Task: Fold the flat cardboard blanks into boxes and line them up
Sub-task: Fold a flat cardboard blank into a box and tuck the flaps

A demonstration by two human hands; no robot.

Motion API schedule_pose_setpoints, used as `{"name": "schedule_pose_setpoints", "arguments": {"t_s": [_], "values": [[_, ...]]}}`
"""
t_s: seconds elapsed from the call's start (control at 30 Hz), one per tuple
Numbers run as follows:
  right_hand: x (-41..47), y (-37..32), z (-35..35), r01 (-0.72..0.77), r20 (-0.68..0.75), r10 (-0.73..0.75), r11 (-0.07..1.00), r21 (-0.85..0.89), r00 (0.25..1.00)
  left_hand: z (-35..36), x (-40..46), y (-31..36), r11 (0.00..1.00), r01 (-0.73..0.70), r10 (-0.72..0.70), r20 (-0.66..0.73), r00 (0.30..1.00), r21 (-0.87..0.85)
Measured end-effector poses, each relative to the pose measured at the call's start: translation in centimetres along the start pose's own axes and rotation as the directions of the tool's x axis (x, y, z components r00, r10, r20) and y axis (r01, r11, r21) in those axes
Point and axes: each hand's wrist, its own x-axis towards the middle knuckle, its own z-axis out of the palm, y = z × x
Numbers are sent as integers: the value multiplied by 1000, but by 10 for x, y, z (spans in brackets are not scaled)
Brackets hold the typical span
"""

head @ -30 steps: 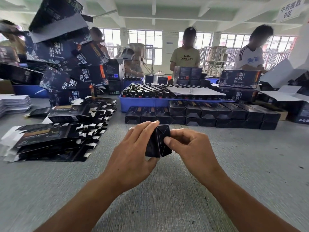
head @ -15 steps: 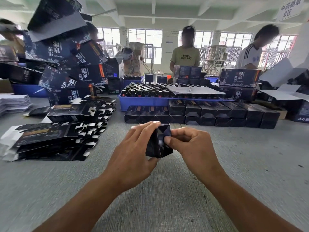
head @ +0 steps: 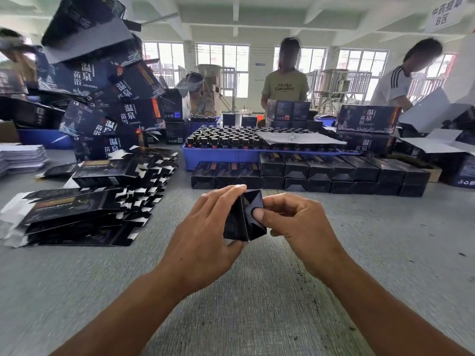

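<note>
Your left hand (head: 205,235) wraps its fingers round a small glossy black box (head: 244,218), held above the grey table (head: 359,253), end flaps facing you. Your right hand (head: 295,222) curls, thumb pressing the creased end flap. Finished boxes (head: 321,173) sit behind; flat blanks (head: 84,201) lie left.

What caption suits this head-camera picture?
Both hands, left hand and right hand, fold a small black cardboard box above the grey table.

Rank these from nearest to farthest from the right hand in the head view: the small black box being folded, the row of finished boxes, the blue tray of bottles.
1. Small black box, held in the right hand.
2. Row of finished boxes, just beyond.
3. Blue tray, behind that row.
</note>
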Motion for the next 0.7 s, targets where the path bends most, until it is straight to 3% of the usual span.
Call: {"name": "schedule_pose_setpoints", "arguments": {"t_s": [0.6,0.7], "values": [[-1,-1,-1,1,42,0,1000,-5,999,-1,2,3,1000,-10,10,-35,999,0],[-5,-1,6,-1,69,12,987,-162,998,1,2,3,995,-99,99,9,995,31]]}}
